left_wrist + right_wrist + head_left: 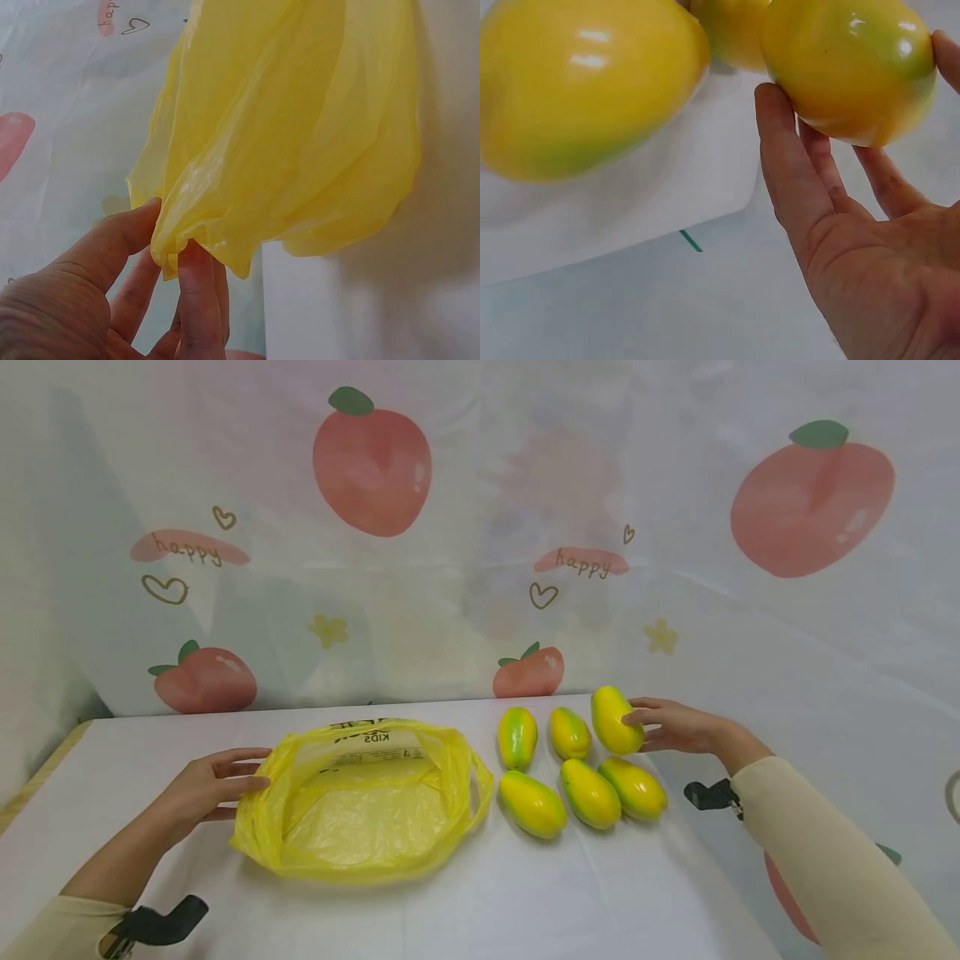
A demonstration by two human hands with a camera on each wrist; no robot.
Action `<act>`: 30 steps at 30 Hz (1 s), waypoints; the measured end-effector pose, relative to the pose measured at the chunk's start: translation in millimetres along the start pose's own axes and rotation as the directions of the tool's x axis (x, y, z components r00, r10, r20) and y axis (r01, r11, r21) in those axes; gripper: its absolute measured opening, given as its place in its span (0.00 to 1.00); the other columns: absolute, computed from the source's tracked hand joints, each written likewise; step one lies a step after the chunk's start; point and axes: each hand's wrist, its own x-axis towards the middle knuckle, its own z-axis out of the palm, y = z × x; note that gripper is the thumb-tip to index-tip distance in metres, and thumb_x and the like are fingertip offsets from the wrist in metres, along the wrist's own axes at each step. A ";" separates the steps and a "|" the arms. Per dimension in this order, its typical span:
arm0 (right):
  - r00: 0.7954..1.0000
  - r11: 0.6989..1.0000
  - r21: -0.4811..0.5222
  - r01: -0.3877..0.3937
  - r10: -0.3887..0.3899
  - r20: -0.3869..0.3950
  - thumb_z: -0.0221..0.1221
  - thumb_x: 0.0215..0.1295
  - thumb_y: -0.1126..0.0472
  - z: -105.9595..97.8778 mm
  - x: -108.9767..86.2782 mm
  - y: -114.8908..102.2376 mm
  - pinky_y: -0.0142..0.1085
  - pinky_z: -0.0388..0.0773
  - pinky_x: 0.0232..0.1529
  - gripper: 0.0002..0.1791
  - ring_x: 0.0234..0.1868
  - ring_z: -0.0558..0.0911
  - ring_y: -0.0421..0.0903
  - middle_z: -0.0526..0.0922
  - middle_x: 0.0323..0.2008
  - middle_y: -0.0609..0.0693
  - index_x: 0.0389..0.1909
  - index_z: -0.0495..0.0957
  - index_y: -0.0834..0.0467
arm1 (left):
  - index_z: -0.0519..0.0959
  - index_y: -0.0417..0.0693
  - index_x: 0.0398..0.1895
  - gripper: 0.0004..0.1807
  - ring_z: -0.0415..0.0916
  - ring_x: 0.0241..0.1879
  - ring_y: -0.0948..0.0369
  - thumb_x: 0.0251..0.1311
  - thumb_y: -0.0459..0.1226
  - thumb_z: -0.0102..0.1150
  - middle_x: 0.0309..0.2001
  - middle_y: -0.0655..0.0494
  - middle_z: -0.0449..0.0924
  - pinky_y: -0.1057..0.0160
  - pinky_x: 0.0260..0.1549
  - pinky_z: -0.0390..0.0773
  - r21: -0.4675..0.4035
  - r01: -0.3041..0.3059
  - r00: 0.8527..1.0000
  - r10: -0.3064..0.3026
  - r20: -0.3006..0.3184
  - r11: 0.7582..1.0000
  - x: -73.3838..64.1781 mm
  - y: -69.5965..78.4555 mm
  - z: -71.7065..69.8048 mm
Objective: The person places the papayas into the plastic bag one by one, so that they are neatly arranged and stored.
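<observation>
A yellow plastic bag [367, 827] stands on the white table with its wide mouth turned up, its inside showing pale with dark print. At its left edge my left hand [198, 789] pinches the rim; in the left wrist view thumb and fingers grip the gathered film [202, 232]. On the far right, my right hand [678, 728] holds a yellow-green papaya [617, 720] by its side, fingers and thumb around it in the right wrist view. Close by lie several more glossy papayas, among them a front-left one [532, 804] and a back-left one [517, 737].
A white cloth covers the table [480, 910], whose right edge runs just beyond the papayas. Behind it hangs a pale curtain [465, 527] printed with red fruit. The bag's right handle loop [483, 789] stands close to the nearest papayas.
</observation>
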 end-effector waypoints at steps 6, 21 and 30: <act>1.000 0.999 0.032 0.008 -0.009 0.016 0.50 0.75 0.52 5.4 0.4 -3.2 0.57 0.61 0.68 0.45 0.70 0.61 0.69 0.45 0.74 0.70 0.77 0.31 0.61 | 0.60 0.43 0.74 0.44 0.79 0.52 0.53 0.60 0.53 0.64 0.69 0.30 0.61 0.52 0.46 0.84 0.002 0.004 1.000 -0.004 0.000 1.000 0.0 -0.5 -0.2; 0.998 0.997 0.074 0.034 -0.038 0.049 0.51 0.74 0.53 32.8 0.0 -16.3 0.57 0.64 0.67 0.46 0.73 0.54 0.70 0.43 0.76 0.67 0.78 0.30 0.57 | 0.59 0.44 0.74 0.44 0.79 0.49 0.59 0.60 0.53 0.64 0.70 0.31 0.61 0.54 0.45 0.84 -0.020 0.007 1.000 -0.006 0.023 1.000 -1.5 1.6 -2.2; 0.997 0.993 0.119 0.015 -0.025 0.077 0.51 0.73 0.53 49.9 -2.9 -24.6 0.58 0.63 0.68 0.44 0.73 0.56 0.68 0.46 0.75 0.65 0.78 0.33 0.55 | 0.59 0.43 0.74 0.44 0.79 0.49 0.59 0.61 0.53 0.63 0.70 0.32 0.61 0.53 0.46 0.84 -0.025 -0.001 1.000 0.001 0.028 1.000 -1.4 3.9 -1.1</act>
